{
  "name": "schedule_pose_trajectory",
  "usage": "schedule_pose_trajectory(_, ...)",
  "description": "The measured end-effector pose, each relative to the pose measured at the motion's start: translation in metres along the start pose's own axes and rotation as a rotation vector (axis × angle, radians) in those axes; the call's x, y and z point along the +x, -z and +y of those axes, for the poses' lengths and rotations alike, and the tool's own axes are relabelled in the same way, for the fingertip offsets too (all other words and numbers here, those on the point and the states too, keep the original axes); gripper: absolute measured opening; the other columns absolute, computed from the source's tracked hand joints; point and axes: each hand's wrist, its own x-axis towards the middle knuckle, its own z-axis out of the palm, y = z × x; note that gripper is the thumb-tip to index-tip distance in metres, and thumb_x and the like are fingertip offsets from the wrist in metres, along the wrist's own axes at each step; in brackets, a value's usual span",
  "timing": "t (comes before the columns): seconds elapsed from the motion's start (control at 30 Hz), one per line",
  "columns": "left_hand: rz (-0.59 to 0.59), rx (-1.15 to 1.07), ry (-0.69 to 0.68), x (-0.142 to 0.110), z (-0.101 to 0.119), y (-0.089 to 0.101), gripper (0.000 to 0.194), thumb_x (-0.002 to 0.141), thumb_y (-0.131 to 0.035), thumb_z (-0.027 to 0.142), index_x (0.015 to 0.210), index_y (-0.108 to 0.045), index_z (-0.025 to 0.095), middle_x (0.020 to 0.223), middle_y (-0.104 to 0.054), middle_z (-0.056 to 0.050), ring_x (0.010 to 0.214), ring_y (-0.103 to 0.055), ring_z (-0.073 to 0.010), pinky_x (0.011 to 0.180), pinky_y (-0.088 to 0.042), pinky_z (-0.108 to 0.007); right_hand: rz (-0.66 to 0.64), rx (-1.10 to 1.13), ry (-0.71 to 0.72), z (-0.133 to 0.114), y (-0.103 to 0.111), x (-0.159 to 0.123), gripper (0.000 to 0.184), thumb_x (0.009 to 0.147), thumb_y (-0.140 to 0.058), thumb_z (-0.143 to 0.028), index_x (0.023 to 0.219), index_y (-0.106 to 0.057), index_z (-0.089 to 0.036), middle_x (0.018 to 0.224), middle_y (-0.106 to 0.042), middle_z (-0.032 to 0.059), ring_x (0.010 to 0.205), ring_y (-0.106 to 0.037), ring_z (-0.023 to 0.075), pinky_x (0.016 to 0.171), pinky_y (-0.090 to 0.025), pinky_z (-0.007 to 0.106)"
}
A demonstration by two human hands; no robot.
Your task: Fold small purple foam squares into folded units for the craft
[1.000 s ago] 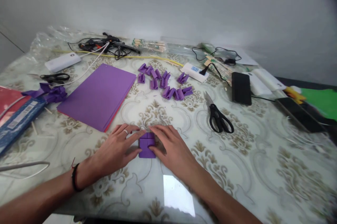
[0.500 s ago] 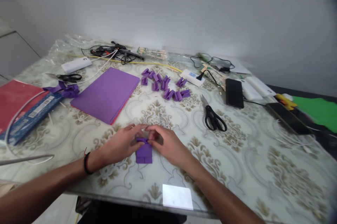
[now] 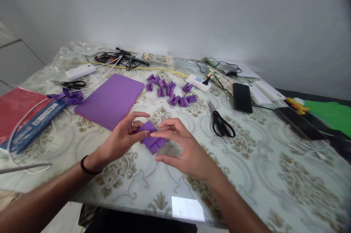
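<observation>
A small piece of folded purple paper [image 3: 154,144], with crease lines on it, is held above the table near its front. My left hand [image 3: 127,132] pinches its left edge between thumb and fingers. At its right side is my right hand [image 3: 182,149], fingers apart and the thumb stretched out, with the fingertips over the paper. Farther back lie several folded purple paper pieces [image 3: 171,88] in a loose cluster. A stack of purple paper sheets [image 3: 109,98] rests to the left of them, red showing beneath.
Black-handled scissors [image 3: 221,123] lie to the right, near a black phone [image 3: 242,98]. A white power strip [image 3: 199,82] sits behind the folded pieces. On the left are red sheets [image 3: 22,107], a blue box [image 3: 35,125] and other scissors [image 3: 72,84]. Cables cross the table.
The folded paper has been raised off the table and turned to a slant. My right hand's fingers have opened away from it, while my left hand keeps hold.
</observation>
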Motion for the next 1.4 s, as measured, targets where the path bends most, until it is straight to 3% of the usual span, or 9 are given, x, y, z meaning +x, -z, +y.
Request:
schedule_pose_trajectory(0.1, 0.060, -0.124, -0.033, -0.001, -0.003, -0.001, 0.025, 0.091, -0.083, 0.029, 0.111, -0.071, 0.020, 0.077, -0.066, 0.002, 0.067, -0.058, -0.0125, 0.062, -0.046, -0.024, 0.048, 0.015, 0.031, 0.007, -0.006, -0.004, 0.038, 0.094, -0.083, -0.028, 0.130, -0.076, -0.035, 0.132, -0.058, 0.0073, 0.126, -0.064, 0.0265, 0.113, -0.056, 0.049)
schedule_pose_trajectory(0.23, 0.015, -0.145, -0.004, -0.007, -0.006, -0.001, 0.011, 0.092, -0.084, 0.028, 0.093, -0.078, 0.019, 0.075, -0.068, 0.001, 0.066, -0.056, -0.0118, 0.062, -0.047, -0.024, 0.129, 0.027, 0.082, 0.010, -0.014, -0.007, 0.040, 0.096, -0.070, -0.008, 0.123, -0.080, -0.036, 0.116, -0.064, 0.0044, 0.108, -0.070, 0.0215, 0.095, -0.063, 0.039)
schedule_pose_trajectory(0.33, -0.049, -0.151, 0.069, -0.010, -0.003, -0.001, 0.009, 0.092, -0.084, 0.027, 0.091, -0.080, 0.019, 0.075, -0.071, 0.000, 0.065, -0.057, -0.0120, 0.062, -0.047, -0.024, 0.188, 0.034, 0.102, 0.009, -0.018, -0.007, 0.048, 0.093, -0.065, 0.001, 0.118, -0.082, -0.037, 0.114, -0.066, 0.0040, 0.104, -0.070, 0.0206, 0.081, -0.063, 0.034)
schedule_pose_trajectory(0.63, -0.115, -0.123, 0.116, -0.020, -0.002, 0.007, 0.013, 0.098, -0.079, 0.035, 0.104, -0.085, 0.026, 0.085, -0.074, -0.002, 0.072, -0.060, -0.0147, 0.065, -0.050, -0.024, 0.266, 0.119, 0.151, 0.003, -0.018, -0.007, 0.034, 0.096, -0.074, -0.005, 0.111, -0.082, -0.034, 0.099, -0.069, 0.0030, 0.093, -0.067, 0.0213, 0.082, -0.059, 0.041)
schedule_pose_trajectory(0.8, -0.212, -0.110, 0.021, -0.026, 0.005, 0.012, 0.022, 0.098, -0.077, 0.033, 0.119, -0.082, 0.027, 0.109, -0.076, -0.007, 0.098, -0.071, -0.0244, 0.087, -0.060, -0.035, 0.337, 0.196, 0.071, 0.005, -0.017, -0.009, 0.033, 0.094, -0.072, -0.001, 0.108, -0.082, -0.030, 0.099, -0.071, 0.0032, 0.091, -0.069, 0.0198, 0.079, -0.057, 0.035)
schedule_pose_trajectory(0.87, -0.201, -0.049, -0.035, -0.026, 0.007, 0.010, 0.022, 0.098, -0.077, 0.028, 0.119, -0.082, 0.027, 0.111, -0.077, -0.007, 0.102, -0.072, -0.0246, 0.091, -0.060, -0.036, 0.357, 0.232, 0.034, 0.006, -0.017, -0.010, 0.028, 0.095, -0.073, -0.004, 0.105, -0.082, -0.029, 0.097, -0.072, 0.0030, 0.090, -0.069, 0.0194, 0.078, -0.057, 0.034)
schedule_pose_trajectory(1.0, -0.128, 0.070, -0.124, -0.025, 0.008, 0.006, 0.017, 0.098, -0.078, 0.022, 0.114, -0.082, 0.024, 0.104, -0.080, -0.006, 0.096, -0.073, -0.0208, 0.089, -0.059, -0.031, 0.349, 0.268, 0.020, 0.006, -0.018, -0.010, 0.021, 0.095, -0.076, -0.009, 0.103, -0.082, -0.027, 0.096, -0.074, 0.0033, 0.087, -0.069, 0.0189, 0.078, -0.058, 0.032)
schedule_pose_trajectory(1.13, -0.071, 0.095, -0.190, -0.025, 0.005, 0.003, 0.015, 0.097, -0.079, 0.017, 0.110, -0.083, 0.025, 0.099, -0.082, -0.003, 0.091, -0.075, -0.0170, 0.086, -0.058, -0.026, 0.334, 0.314, 0.024, 0.007, -0.021, -0.010, 0.025, 0.093, -0.077, -0.006, 0.106, -0.082, -0.026, 0.098, -0.074, 0.0029, 0.090, -0.070, 0.0182, 0.080, -0.058, 0.031)
schedule_pose_trajectory(1.4, -0.107, 0.115, -0.298, -0.025, 0.009, 0.001, 0.018, 0.092, -0.084, 0.014, 0.106, -0.085, 0.026, 0.093, -0.083, -0.002, 0.082, -0.076, -0.0157, 0.078, -0.059, -0.024, 0.334, 0.375, 0.037, 0.007, -0.024, -0.010, 0.035, 0.086, -0.080, 0.002, 0.103, -0.085, -0.028, 0.098, -0.074, 0.0007, 0.088, -0.070, 0.0168, 0.077, -0.057, 0.030)
